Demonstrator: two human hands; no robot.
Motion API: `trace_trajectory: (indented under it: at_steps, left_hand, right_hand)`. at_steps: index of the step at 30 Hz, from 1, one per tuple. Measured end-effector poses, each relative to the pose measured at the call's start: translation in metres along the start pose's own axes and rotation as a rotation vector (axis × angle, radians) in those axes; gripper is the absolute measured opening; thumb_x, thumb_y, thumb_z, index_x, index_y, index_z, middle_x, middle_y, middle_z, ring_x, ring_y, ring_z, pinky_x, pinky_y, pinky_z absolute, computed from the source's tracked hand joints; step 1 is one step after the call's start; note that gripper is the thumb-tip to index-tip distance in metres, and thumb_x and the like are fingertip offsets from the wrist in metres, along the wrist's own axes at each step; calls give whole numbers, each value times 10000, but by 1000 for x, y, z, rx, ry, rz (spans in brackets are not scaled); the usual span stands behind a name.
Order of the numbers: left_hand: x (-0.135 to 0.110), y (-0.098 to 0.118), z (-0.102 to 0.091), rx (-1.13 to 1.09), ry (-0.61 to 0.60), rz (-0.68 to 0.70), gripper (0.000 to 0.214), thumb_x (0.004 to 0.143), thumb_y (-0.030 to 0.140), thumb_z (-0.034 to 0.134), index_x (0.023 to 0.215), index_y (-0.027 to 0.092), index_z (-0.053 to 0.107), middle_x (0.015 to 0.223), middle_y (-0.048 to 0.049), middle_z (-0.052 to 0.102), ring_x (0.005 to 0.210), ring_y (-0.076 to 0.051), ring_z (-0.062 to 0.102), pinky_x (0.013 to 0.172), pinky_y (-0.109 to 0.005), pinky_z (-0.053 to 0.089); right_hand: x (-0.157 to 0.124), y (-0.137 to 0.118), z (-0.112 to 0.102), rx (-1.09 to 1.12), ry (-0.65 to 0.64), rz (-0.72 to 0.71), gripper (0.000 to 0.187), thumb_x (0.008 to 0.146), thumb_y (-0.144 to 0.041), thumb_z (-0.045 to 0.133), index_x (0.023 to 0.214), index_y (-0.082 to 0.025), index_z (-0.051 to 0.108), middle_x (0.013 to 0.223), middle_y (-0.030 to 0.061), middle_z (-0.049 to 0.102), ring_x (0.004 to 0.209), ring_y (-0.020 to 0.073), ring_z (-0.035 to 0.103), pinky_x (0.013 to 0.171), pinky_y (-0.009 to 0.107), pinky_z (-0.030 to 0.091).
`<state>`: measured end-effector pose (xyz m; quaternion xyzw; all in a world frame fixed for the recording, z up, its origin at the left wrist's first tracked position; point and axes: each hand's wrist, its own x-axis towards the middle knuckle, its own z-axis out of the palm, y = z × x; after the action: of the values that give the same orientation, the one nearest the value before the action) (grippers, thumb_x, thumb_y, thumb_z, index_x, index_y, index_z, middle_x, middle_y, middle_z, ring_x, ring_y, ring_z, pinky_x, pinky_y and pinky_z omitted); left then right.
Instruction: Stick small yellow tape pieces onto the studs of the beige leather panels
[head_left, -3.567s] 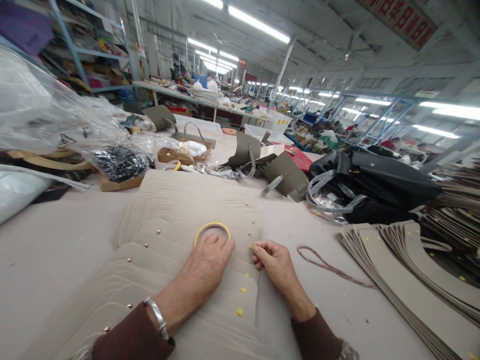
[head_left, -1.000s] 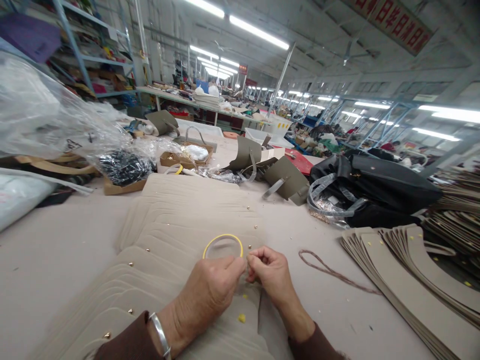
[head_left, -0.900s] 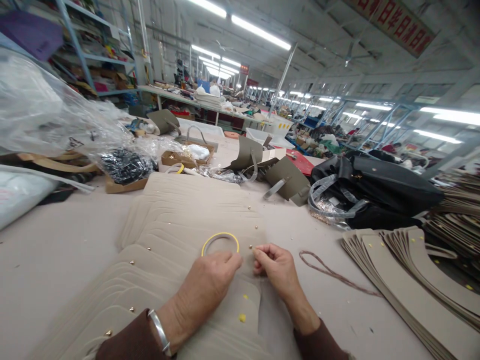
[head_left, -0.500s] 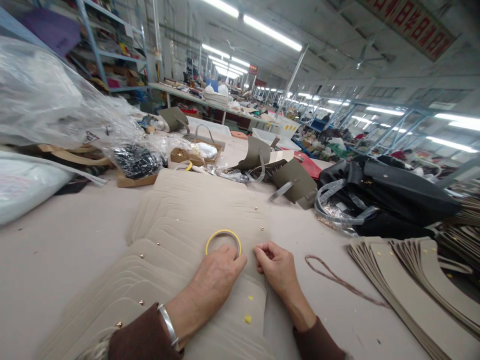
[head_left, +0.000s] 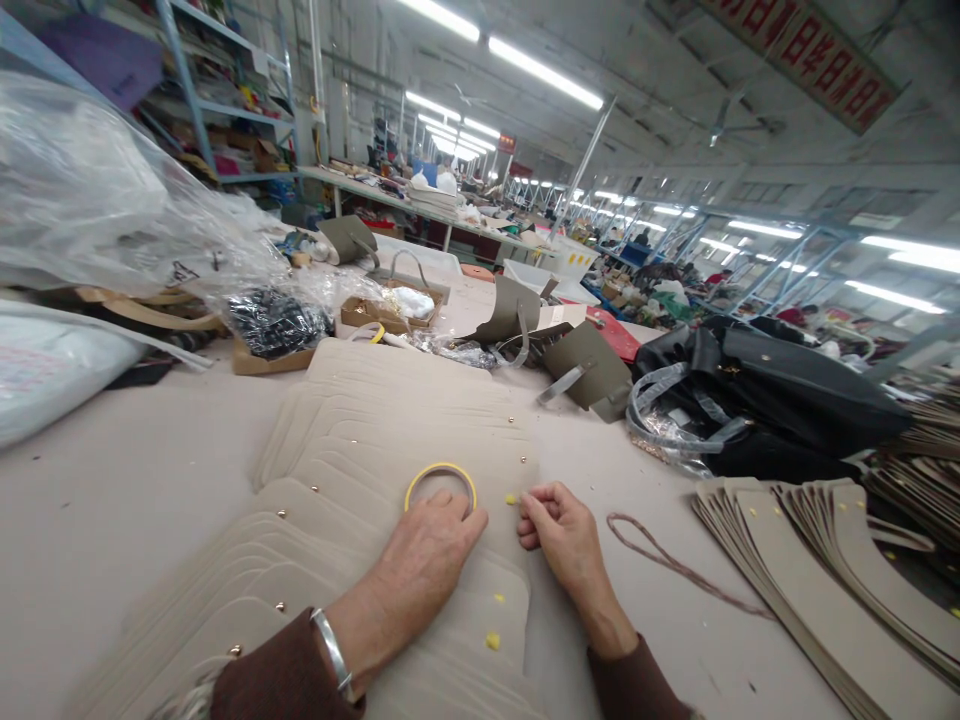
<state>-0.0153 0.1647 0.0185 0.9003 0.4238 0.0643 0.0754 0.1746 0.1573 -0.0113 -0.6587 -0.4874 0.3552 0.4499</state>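
My left hand point(head_left: 426, 552) rests on overlapping beige panels point(head_left: 420, 405), its fingers closed on a roll of yellow tape point(head_left: 441, 467) that stands up from them. Just right of it, at the panels' right edge, my right hand point(head_left: 566, 535) has thumb and forefinger pinched together; whether anything is between them is hidden. A small piece of yellow tape point(head_left: 511, 499) lies on a panel by those fingertips. Nearer to me another yellow tape piece point(head_left: 492, 641) sticks to a lower panel. Small metal studs point(head_left: 282, 513) show along the panels' sides.
A looped brown cord point(head_left: 660, 555) lies right of my right hand. Stacked beige strips point(head_left: 772, 540) and black bags point(head_left: 780, 390) fill the right side. At the back are olive bag parts point(head_left: 589, 362) and an open cardboard box point(head_left: 360, 312). Clear plastic bags point(head_left: 112, 190) crowd the left.
My right hand has drawn slightly right from the panel, and a yellow tape piece now shows beside its fingertips. My left hand keeps hold of the tape roll.
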Motion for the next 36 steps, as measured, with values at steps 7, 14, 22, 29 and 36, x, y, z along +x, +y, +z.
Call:
trace_trajectory:
  at_steps: [7, 14, 22, 29, 36]
  left_hand:
    - [-1, 0, 2, 4, 54, 23, 189, 865, 45, 448, 890, 188, 570, 872, -55, 595, 823, -227, 539, 727, -357, 461]
    - [-4, -3, 2, -30, 167, 54, 162, 912, 91, 432, 859, 181, 556, 845, -46, 575, 789, -219, 531, 702, -347, 464]
    - [-9, -15, 11, -211, 397, 200, 276, 982, 180, 374, 1224, 203, 505, 804, -17, 633, 732, -154, 614, 672, -252, 516]
    - [-8, -13, 18, -243, 516, 292, 390, 1002, 227, 364, 1381, 147, 319, 999, -80, 703, 821, -162, 687, 704, -261, 570]
    - [-10, -8, 17, -292, 446, 285, 267, 1003, 211, 332, 1253, 158, 408, 984, -65, 695, 832, -172, 683, 680, -268, 546]
  right_hand:
    - [-1, -3, 8, -439, 40, -417, 186, 844, -258, 557, 787, -183, 719, 719, 55, 709, 655, 180, 642, 648, 270, 484]
    - [1, -16, 3, -544, -41, -377, 165, 790, -194, 561, 694, -191, 695, 599, -9, 652, 552, 135, 570, 567, 222, 396]
    - [-19, -23, -16, -274, -241, -275, 164, 818, -235, 587, 809, -185, 743, 697, 10, 707, 614, 150, 608, 574, 225, 446]
    - [-28, -32, -5, -194, -212, -663, 188, 865, -152, 544, 992, -196, 675, 913, 70, 710, 799, 178, 640, 720, 290, 513]
    - [-29, -24, 8, -308, -128, -794, 177, 841, -95, 492, 816, -197, 634, 754, 49, 688, 691, 158, 634, 656, 260, 500]
